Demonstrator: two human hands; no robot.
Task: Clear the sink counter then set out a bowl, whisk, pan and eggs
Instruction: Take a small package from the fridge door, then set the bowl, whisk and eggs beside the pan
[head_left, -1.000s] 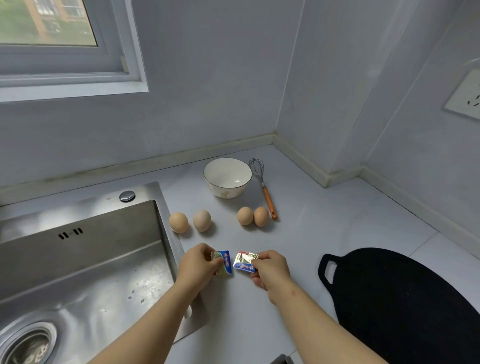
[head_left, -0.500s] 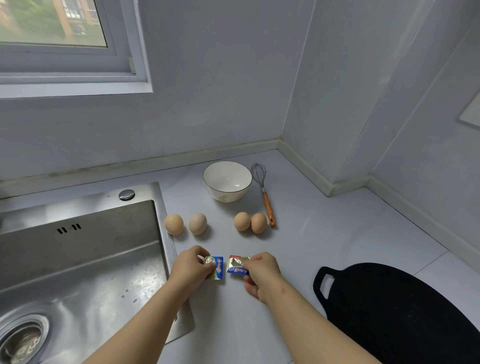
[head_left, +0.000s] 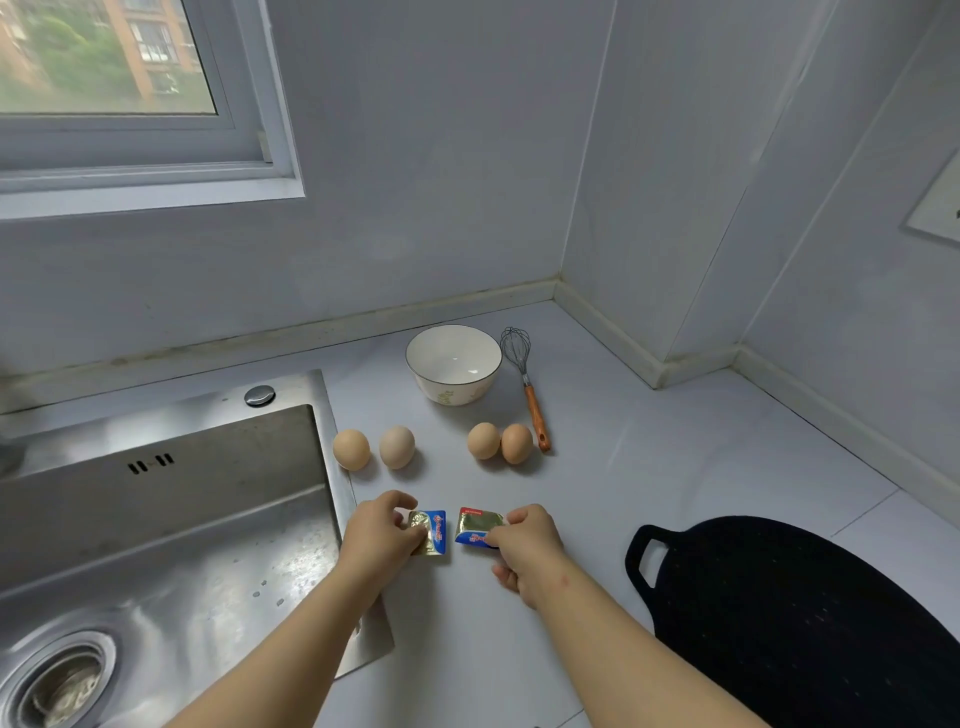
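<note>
A white bowl (head_left: 453, 362) stands at the back of the counter, with a wire whisk (head_left: 525, 381) with an orange handle lying just right of it. Several eggs lie in a row in front: one pair (head_left: 373, 448) by the sink edge, another pair (head_left: 500, 441) beside the whisk handle. A black flat pan (head_left: 800, 618) lies at the lower right. My left hand (head_left: 382, 535) pinches a small blue and gold foil packet (head_left: 432, 531) on the counter. My right hand (head_left: 524, 545) holds a second foil packet (head_left: 475, 526) close beside it.
A steel sink (head_left: 156, 530) with a drain (head_left: 62, 680) fills the left side. The pale counter (head_left: 649, 467) runs into a wall corner at the back right. A window is at the upper left and a wall socket at the right edge.
Both hands with their packets have lowered to the counter and drawn slightly apart. The view has tilted up a little, showing more wall and window.
</note>
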